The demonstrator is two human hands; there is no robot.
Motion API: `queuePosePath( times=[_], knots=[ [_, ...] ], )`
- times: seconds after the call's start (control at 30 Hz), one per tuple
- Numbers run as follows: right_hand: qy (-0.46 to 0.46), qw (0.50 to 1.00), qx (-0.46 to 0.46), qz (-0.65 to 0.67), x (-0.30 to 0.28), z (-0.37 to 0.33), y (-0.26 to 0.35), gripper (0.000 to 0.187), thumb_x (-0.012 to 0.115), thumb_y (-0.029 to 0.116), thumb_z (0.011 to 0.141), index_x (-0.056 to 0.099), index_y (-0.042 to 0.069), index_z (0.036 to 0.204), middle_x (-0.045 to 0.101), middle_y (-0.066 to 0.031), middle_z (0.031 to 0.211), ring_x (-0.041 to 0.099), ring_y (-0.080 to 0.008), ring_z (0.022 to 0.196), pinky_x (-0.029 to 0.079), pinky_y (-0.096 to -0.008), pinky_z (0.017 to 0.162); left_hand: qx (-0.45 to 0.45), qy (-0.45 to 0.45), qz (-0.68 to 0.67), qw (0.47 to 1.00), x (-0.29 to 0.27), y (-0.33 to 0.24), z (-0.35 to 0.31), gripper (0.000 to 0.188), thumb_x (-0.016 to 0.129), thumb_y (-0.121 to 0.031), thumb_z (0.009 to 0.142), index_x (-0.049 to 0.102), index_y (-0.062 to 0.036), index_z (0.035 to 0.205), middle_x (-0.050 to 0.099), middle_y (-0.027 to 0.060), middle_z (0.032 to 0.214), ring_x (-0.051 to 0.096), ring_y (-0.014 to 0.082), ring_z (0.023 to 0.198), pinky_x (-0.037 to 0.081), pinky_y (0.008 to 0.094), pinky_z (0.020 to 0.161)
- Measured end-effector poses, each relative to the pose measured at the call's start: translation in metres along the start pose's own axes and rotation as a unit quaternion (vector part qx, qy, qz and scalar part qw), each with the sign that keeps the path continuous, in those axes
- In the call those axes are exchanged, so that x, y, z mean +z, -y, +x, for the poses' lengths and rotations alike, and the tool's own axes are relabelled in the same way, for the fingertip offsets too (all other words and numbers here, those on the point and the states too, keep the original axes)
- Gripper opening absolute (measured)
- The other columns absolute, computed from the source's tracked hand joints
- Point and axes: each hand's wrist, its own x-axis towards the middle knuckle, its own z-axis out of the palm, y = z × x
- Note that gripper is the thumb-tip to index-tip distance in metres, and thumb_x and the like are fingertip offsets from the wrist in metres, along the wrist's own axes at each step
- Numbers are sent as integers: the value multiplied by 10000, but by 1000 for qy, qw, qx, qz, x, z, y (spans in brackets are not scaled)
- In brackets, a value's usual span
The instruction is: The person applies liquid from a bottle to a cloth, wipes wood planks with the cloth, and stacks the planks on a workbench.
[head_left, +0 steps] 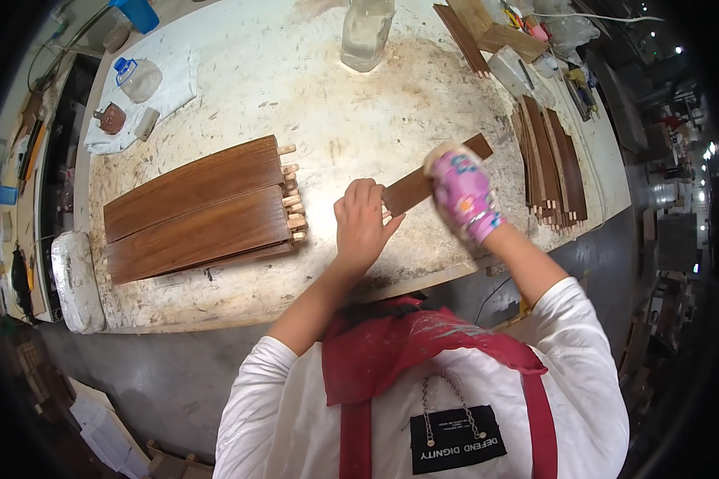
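A narrow dark brown wooden slat (411, 191) lies slantwise on the worktable in front of me. My left hand (362, 219) grips its near left end, where a pale dowel tip shows beside the fingers. My right hand (462, 191) is inside a pink and purple floral mitt and lies over the slat's right half. The mitt is somewhat blurred and hides the fingers, so I cannot make out their shape. The slat's far right end sticks out beyond the mitt.
Wide brown boards (200, 207) with pale dowels lie stacked at left. Several narrow slats (555, 160) are grouped at right. A clear container of liquid (366, 36) stands at the back, a blue-capped jug (140, 80) at far left. A white wrapped bundle (77, 282) sits at the front left edge.
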Motion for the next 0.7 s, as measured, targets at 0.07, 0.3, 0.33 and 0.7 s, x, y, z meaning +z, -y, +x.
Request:
queuePosePath(
  times=[0.07,0.3,0.33,0.7],
  knots=[
    [106,993,-49,16,13,-2,32,168,555,58,726,588,63,891,578,-141,909,578,-294,890,476,-392,771,-2,-1,7,1000,3,2,2,514,721,-260,712,503,-24,1114,463,120,1145,398,286,1154,301,410,911],
    [-61,987,131,65,-15,5,-4,256,470,-57,713,598,82,885,583,-95,837,572,-236,813,492,-330,721,11,-8,0,1000,1,3,-1,513,727,-252,701,502,-23,1102,460,126,1134,400,287,1142,301,412,905],
    [3,994,113,12,-8,1,-2,241,482,-37,724,596,74,905,589,-106,834,585,-246,803,494,-336,715,9,-3,2,1000,3,2,0,511,728,-252,699,503,-23,1097,459,129,1135,400,288,1141,301,411,906],
    [-52,902,319,286,-25,-30,-137,323,598,215,864,566,28,1126,635,-84,973,626,-158,849,514,-290,769,8,-3,33,999,1,-2,2,511,743,-269,694,480,-38,1066,454,127,1153,407,298,1144,312,416,893]
  ],
)
